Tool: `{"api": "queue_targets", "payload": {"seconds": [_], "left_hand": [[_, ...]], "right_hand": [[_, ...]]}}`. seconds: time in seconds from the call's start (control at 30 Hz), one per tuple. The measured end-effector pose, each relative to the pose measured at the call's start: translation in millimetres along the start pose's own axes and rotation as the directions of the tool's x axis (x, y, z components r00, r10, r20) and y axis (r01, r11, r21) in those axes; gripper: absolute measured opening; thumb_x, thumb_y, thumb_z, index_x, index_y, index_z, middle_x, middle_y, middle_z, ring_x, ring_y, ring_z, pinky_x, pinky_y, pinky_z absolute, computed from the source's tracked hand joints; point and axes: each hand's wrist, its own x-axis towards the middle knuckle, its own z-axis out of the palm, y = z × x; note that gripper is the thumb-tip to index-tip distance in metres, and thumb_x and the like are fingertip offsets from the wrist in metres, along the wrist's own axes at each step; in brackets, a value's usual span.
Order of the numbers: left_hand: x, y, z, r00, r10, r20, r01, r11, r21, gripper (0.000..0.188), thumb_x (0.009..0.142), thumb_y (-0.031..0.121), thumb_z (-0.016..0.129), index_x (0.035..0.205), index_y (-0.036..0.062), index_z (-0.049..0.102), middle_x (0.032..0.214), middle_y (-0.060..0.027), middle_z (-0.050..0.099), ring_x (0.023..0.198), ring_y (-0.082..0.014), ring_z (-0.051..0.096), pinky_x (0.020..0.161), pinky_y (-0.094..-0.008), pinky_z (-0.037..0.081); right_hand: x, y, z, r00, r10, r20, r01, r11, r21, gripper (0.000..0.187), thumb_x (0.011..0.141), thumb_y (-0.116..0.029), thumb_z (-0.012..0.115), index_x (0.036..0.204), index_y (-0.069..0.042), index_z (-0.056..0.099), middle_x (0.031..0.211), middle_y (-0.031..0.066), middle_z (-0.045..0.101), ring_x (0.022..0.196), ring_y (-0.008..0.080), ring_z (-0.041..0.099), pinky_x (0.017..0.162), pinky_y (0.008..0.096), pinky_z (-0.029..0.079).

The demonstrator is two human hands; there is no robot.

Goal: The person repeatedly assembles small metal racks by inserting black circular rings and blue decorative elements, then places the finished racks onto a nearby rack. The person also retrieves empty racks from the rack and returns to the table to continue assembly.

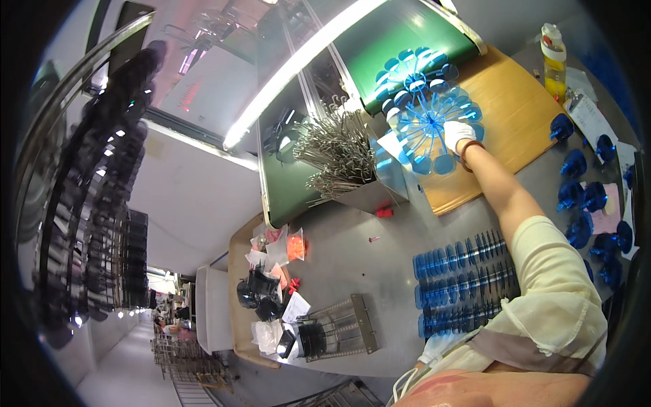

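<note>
My right hand (pixel 459 136), in a white glove, reaches to the wooden board and closes on a wheel-shaped cluster of blue lenses (pixel 432 121), whose discs spread on thin arms around a hub. Beyond it a second, similar blue cluster (pixel 415 80) lies at the edge of the green conveyor belt. My left hand (pixel 437 347) shows only as a bit of white glove low in the picture, beside rows of blue lenses (pixel 464 285) standing on edge on the metal table. Its fingers are hidden.
A metal box of hooked wires (pixel 346 152) stands left of the board (pixel 519 102). Several loose blue pieces (pixel 573 193) and papers lie at right, near a yellow bottle (pixel 555 64). A metal rack (pixel 342 329) and small bags (pixel 296 245) sit at left. Dark racked parts (pixel 102 190) hang far left.
</note>
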Motion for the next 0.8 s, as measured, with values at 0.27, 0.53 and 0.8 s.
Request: {"api": "queue_targets", "payload": {"seconds": [0.27, 0.53, 0.8], "left_hand": [[-12.5, 38.2, -35.2, 0.959, 0.283, -0.003, -0.275, 0.928, -0.252, 0.042, 0.095, 0.012, 0.064, 0.137, 0.0066, 0.064, 0.134, -0.0186, 0.065, 0.129, -0.0299, 0.061, 0.109, -0.0367, 0.048], [-14.1, 130.4, -127.0, 0.364, 0.143, -0.920, -0.750, 0.632, -0.198, 0.073, 0.085, 0.010, 0.079, 0.145, 0.0019, 0.040, 0.132, -0.0168, 0.061, 0.117, -0.0293, 0.062, 0.103, -0.0408, 0.050], [-124.7, 132.5, -120.3, 0.569, 0.051, -0.821, -0.820, 0.109, -0.562, 0.068, 0.091, 0.004, 0.074, 0.148, 0.0127, 0.038, 0.116, -0.0057, 0.063, 0.099, -0.0162, 0.064, 0.087, -0.0339, 0.056]], "right_hand": [[-217.8, 42.0, -236.3, 0.862, -0.493, 0.116, 0.504, 0.856, -0.112, 0.026, 0.084, -0.024, 0.061, 0.096, -0.009, 0.078, 0.099, 0.0201, 0.074, 0.093, 0.0377, 0.072, 0.087, 0.0471, 0.057], [-486.6, -55.1, -234.4, 0.845, -0.483, -0.230, 0.509, 0.859, 0.064, 0.020, 0.088, -0.025, 0.062, 0.087, -0.005, 0.063, 0.080, 0.0223, 0.069, 0.077, 0.0420, 0.069, 0.071, 0.0515, 0.055], [-602.1, -109.6, -198.0, 0.817, -0.450, -0.362, 0.576, 0.589, 0.567, 0.024, 0.097, -0.022, 0.061, 0.090, 0.000, 0.065, 0.074, 0.0224, 0.066, 0.068, 0.0371, 0.068, 0.066, 0.0430, 0.053]]}}
